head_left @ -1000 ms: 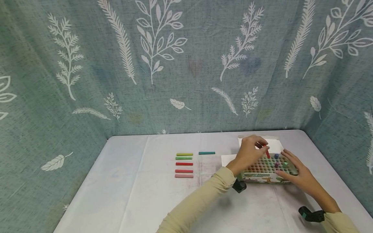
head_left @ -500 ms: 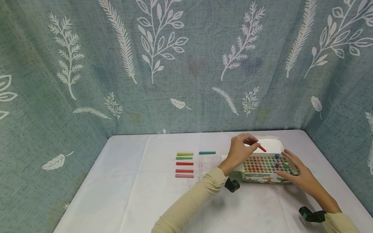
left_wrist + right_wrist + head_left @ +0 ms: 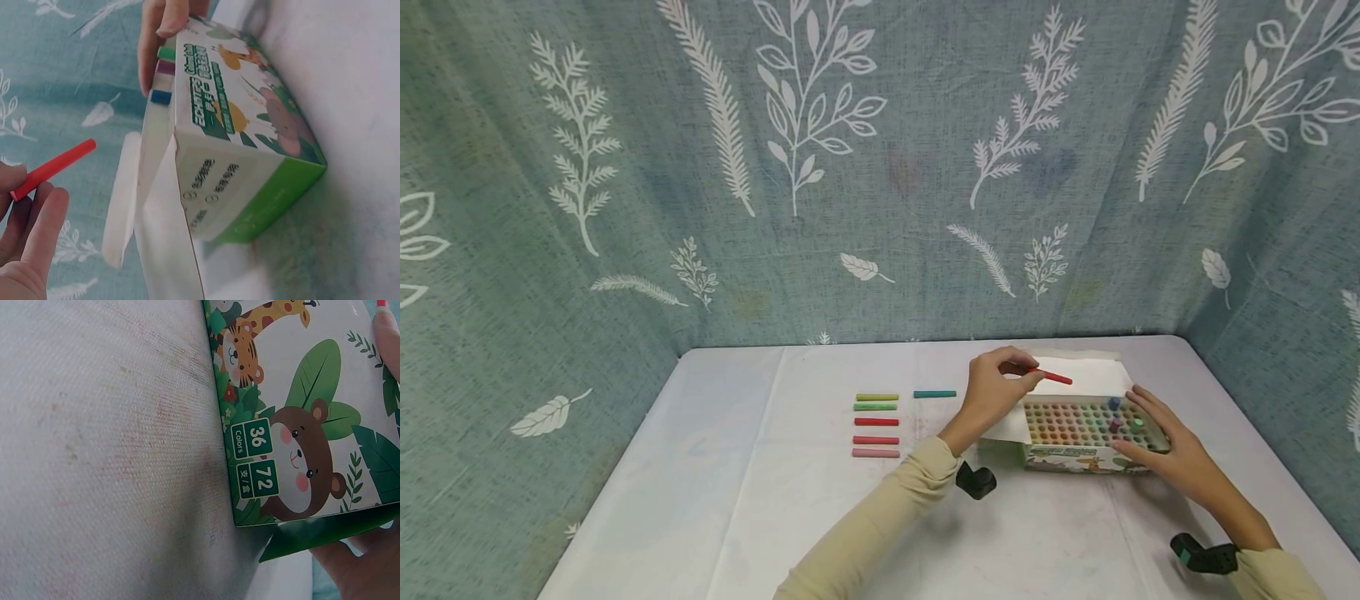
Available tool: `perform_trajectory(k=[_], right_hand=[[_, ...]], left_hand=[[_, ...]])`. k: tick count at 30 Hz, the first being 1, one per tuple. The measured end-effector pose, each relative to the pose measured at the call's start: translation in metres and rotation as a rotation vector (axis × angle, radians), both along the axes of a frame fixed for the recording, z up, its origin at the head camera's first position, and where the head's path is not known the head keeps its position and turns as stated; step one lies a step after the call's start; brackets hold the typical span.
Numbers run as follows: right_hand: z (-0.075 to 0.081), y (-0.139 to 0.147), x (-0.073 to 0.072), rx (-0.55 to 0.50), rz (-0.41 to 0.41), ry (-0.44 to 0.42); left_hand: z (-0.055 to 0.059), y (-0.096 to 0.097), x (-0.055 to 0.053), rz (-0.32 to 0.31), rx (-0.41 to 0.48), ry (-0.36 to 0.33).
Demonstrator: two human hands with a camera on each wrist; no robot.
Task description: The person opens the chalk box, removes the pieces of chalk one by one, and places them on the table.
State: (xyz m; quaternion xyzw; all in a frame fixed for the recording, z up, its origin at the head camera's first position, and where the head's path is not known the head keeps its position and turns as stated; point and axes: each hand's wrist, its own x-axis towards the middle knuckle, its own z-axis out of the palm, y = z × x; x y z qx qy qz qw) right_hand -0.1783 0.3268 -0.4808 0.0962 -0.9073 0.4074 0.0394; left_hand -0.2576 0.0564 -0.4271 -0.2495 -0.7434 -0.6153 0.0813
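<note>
In the head view, my left hand (image 3: 996, 387) pinches a red chalk stick (image 3: 1054, 377) between thumb and fingers, above the left back of the chalk box (image 3: 1086, 460). The left wrist view shows this red chalk stick (image 3: 55, 169) slanting out from the fingertips, apart from the box. My right hand (image 3: 1176, 450) grips the box at its right end, thumb at the front edge and fingers toward the back. Blue (image 3: 1114, 402), purple (image 3: 1115, 424) and green (image 3: 1137, 424) chalk sticks poke up from the holes near that hand.
Left of the box lie a teal chalk stick (image 3: 935, 393) and a column of several sticks, including a yellow-green one (image 3: 877, 397) and a pink one (image 3: 876, 453). The box lid (image 3: 1082, 371) stands back, and a side flap (image 3: 1009, 427) sticks out left. A curtain (image 3: 880, 283) backs the table.
My left hand has moved left, away from the holes, with the red chalk stick, which has turned from steep to nearly level. My right hand stays on the box.
</note>
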Motion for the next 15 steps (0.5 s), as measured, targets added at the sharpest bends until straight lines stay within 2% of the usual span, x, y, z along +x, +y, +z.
perform_trajectory(k=[2,5,6,9,12,15], right_hand=[[0.0,0.0,0.0,0.0,0.001,-0.002],[0.0,0.0,0.0,-0.002,0.002,-0.002],[0.0,0.0,0.0,-0.001,0.002,0.0],[0.0,0.0,0.001,0.001,0.003,0.003],[0.001,0.0,0.001,0.001,0.004,0.001],[0.001,-0.001,0.002,-0.004,0.006,-0.002]], left_hand=[[0.0,-0.005,0.001,-0.004,0.028,-0.023],[0.012,-0.014,0.01,0.008,0.042,-0.049],[0.012,-0.016,0.01,0.005,0.053,-0.067],[0.011,-0.022,0.009,-0.003,0.091,-0.115],[-0.003,-0.025,0.0,-0.021,0.147,-0.165],[-0.004,-0.032,0.0,-0.023,0.18,-0.194]])
